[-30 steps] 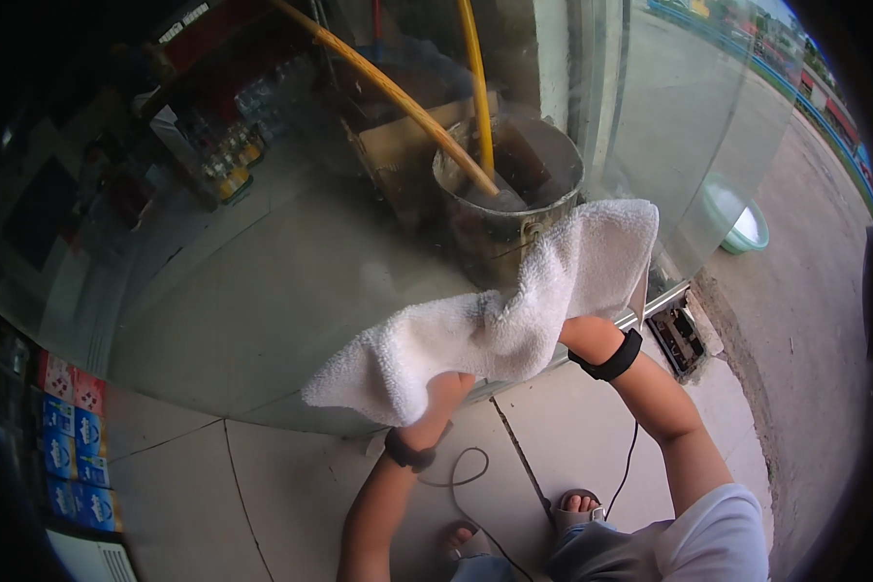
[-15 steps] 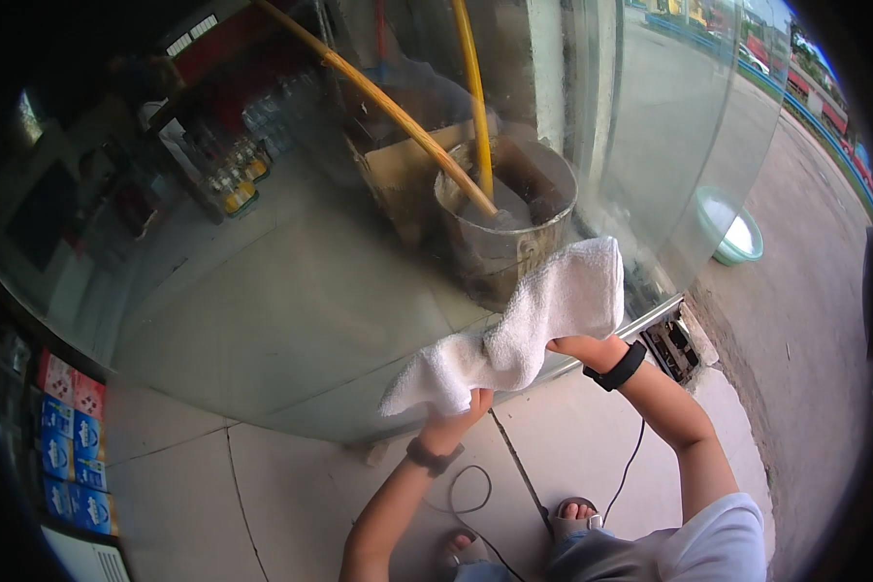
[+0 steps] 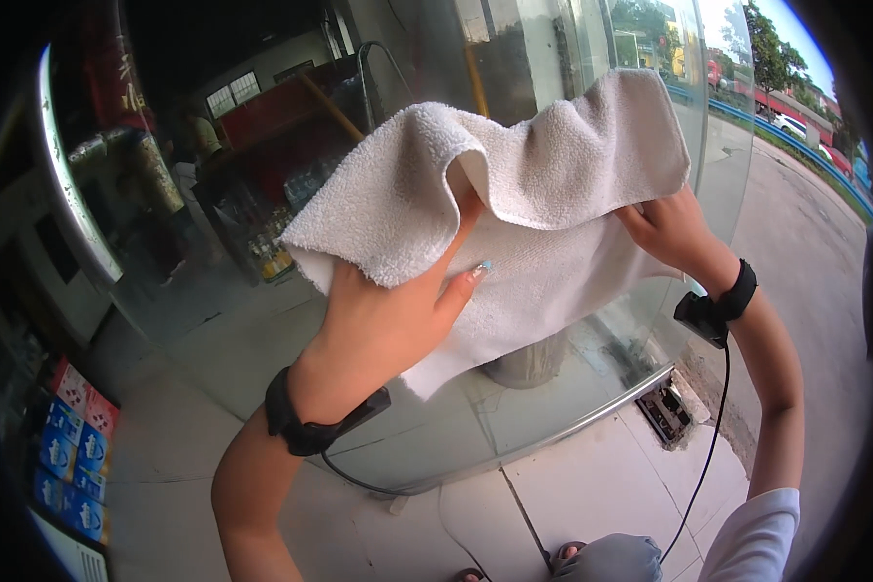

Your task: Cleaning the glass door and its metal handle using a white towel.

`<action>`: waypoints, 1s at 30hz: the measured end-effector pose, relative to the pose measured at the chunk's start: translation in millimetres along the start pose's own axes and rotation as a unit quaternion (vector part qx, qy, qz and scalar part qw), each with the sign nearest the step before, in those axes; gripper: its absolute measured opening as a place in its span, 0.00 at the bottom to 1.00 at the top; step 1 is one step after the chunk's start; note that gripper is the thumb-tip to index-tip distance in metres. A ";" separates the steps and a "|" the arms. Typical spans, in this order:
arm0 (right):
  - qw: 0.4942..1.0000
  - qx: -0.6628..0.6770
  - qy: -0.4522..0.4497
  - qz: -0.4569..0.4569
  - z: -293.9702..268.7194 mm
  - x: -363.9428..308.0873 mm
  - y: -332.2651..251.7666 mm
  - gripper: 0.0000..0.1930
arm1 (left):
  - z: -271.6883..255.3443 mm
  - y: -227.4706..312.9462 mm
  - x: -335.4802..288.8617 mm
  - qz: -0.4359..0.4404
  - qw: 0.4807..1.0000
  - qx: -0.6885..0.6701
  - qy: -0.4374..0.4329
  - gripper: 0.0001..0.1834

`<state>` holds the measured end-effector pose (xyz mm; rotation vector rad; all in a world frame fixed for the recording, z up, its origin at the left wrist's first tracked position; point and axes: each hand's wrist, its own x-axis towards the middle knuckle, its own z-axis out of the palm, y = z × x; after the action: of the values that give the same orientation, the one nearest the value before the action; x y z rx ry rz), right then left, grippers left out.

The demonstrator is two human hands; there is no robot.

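Observation:
A white terry towel (image 3: 572,155) is spread between my two hands in front of a glass pane (image 3: 592,388). At its left part is my left hand (image 3: 378,315), fingers tucked under the upper fold and thumb showing against the lower layer. My right hand (image 3: 674,228) grips the towel near its right end, with most of the fingers hidden behind the cloth. The lower layer hangs below my hands and covers most of a bucket (image 3: 529,364) behind the glass.
Wooden poles (image 3: 328,105) stand behind the glass. Blue packages (image 3: 73,451) are stacked at the left. A metal strip (image 3: 640,388) edges the pane's foot, beside a broken opening (image 3: 664,412) in the floor. Thin cables (image 3: 718,427) trail from both wrist straps. A road lies at the right.
Both hands have risen with the towel, which was bunched low and is now spread wider. The view has tilted up, and the basin outside at the right no longer shows.

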<state>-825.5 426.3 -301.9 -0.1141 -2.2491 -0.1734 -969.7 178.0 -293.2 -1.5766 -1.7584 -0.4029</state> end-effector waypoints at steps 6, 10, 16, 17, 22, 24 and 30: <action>0.997 0.083 -0.004 0.000 -27.1 29.9 -17.3 0.17 | -78.4 -47.6 40.5 -0.008 0.985 0.171 0.024 0.29; 0.997 0.049 -0.016 -0.064 -16.4 26.2 -31.2 0.23 | -90.7 -61.3 29.5 -0.085 0.979 0.182 0.022 0.26; 0.989 -0.016 -0.022 -0.143 22.2 9.2 -46.5 0.28 | -41.2 -51.0 -44.9 -0.051 0.985 0.159 -0.037 0.25; 0.986 -0.022 -0.042 -0.158 26.9 3.1 -47.2 0.27 | -32.4 -46.6 -54.7 -0.050 0.983 0.167 -0.064 0.26; 0.977 -0.017 -0.073 -0.201 42.5 -12.5 -52.8 0.28 | -28.1 -43.0 -70.4 -0.065 0.979 0.100 -0.164 0.23; 0.977 -0.011 -0.062 -0.202 43.5 -13.4 -50.3 0.26 | -29.9 -48.8 -72.0 -0.100 0.972 0.078 -0.200 0.22; 0.978 0.039 -0.014 -0.204 51.6 -9.2 -40.1 0.17 | -4.3 -72.9 -89.0 -0.201 0.961 -0.162 -0.097 0.21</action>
<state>-864.8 395.0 -344.7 0.3921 -2.2812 -0.3013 -1039.2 96.2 -334.8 -1.5091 -2.2651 -0.7897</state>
